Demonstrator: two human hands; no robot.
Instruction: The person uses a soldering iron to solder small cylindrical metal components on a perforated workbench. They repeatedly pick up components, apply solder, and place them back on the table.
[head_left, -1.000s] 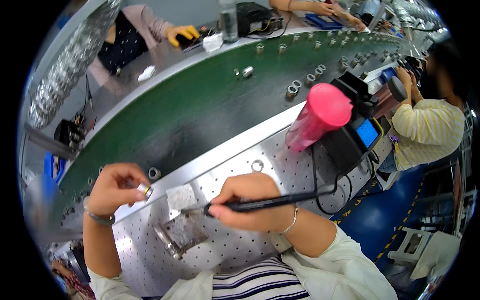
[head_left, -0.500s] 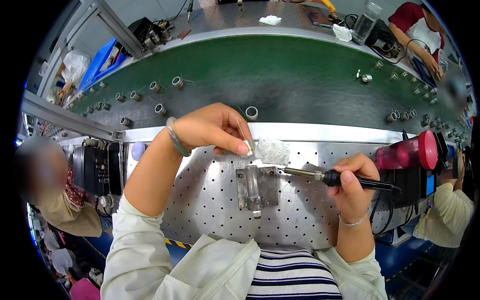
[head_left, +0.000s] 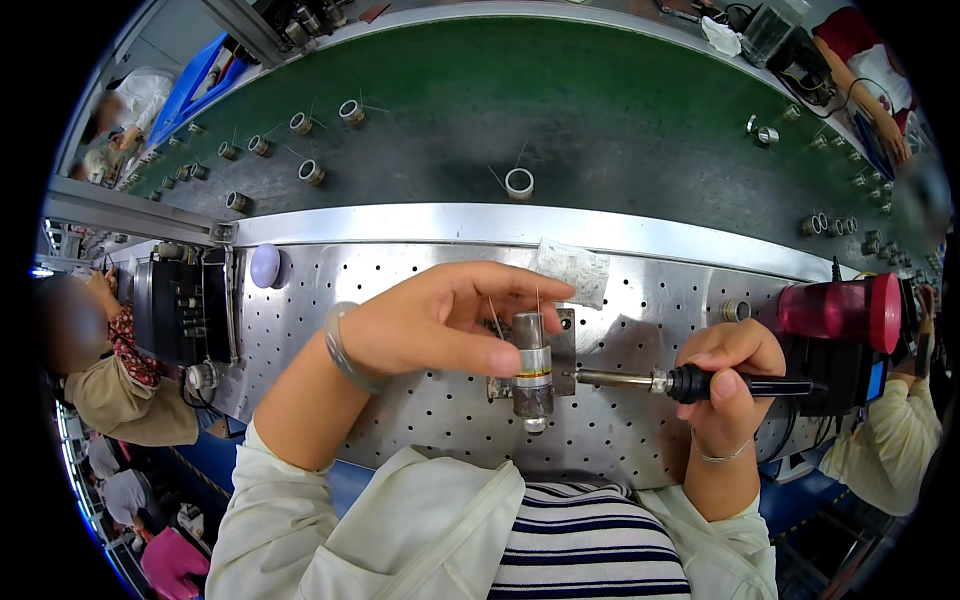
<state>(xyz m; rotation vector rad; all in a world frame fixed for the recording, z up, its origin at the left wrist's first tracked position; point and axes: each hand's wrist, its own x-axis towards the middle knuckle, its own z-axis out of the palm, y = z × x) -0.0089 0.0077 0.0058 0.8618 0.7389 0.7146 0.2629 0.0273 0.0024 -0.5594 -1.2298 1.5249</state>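
A small metal ring with two thin wire leads (head_left: pixel 534 368) sits around the upright-looking cylindrical post of a metal fixture (head_left: pixel 533 402). My left hand (head_left: pixel 440 325) is over it, thumb tip beside the ring's left edge and fingers spread around the post's far end. It appears open, not gripping. My right hand (head_left: pixel 725 385) is closed around the black handle of a soldering iron (head_left: pixel 690 383). The iron's tip points left and stops just right of the ring, apart from it. The fixture's base plate is partly hidden by my left hand.
A perforated metal worktop (head_left: pixel 620 440) carries a crumpled whitish pad (head_left: pixel 572 272), a lilac egg-shaped object (head_left: pixel 265 266), a loose ring (head_left: pixel 736 310) and a red-pink container (head_left: pixel 838 312). Beyond it, a green belt (head_left: pixel 430 150) bears several wired rings. Other people sit at both sides.
My left hand has brought the wired ring down onto the fixture's post, and its fingers have spread. The soldering iron remains in my right hand. The view has tilted slightly.
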